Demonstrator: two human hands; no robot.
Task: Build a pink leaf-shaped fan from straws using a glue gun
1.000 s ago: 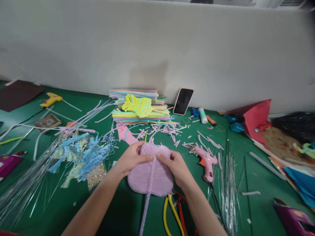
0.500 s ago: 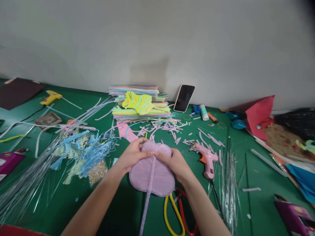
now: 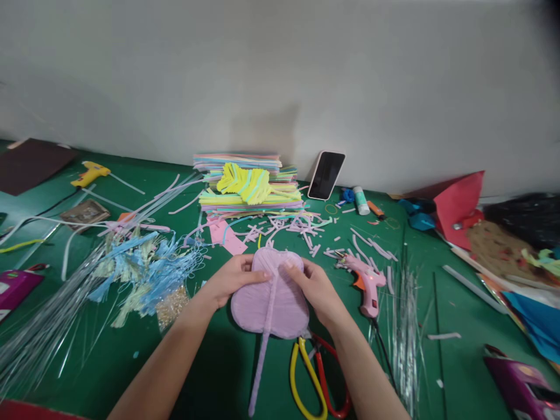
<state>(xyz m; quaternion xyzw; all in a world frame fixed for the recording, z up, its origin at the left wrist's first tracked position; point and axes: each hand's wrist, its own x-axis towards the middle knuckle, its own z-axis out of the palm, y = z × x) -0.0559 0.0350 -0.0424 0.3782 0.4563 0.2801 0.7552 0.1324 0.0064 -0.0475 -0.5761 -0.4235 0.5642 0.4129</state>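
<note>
A lilac fan-shaped piece [image 3: 284,315] with a rounded, lobed outline and a twisted lilac stem is held up over the green table. My left hand [image 3: 236,279] grips its upper left edge, thumb on the face and fingers behind. On the upper right edge, my right hand [image 3: 312,286] pinches it the same way. The stem runs up the middle of the face and hangs below towards me. Just under the piece lie scissors [image 3: 321,379] with one yellow and one red handle. To the right of my right hand rests a pink glue gun [image 3: 370,283].
Bundled pastel pipe cleaners [image 3: 254,201] with a yellow leaf shape [image 3: 245,182] lie by the wall. A phone [image 3: 326,175] leans there. Blue tassels [image 3: 161,268] and silvery strands [image 3: 56,315] spread on the left. A yellow glue gun [image 3: 91,173] sits farther back.
The lilac piece has tilted slightly, so its stem end now shows. My two thumbs have moved apart, the left one down and the right one a little up and right.
</note>
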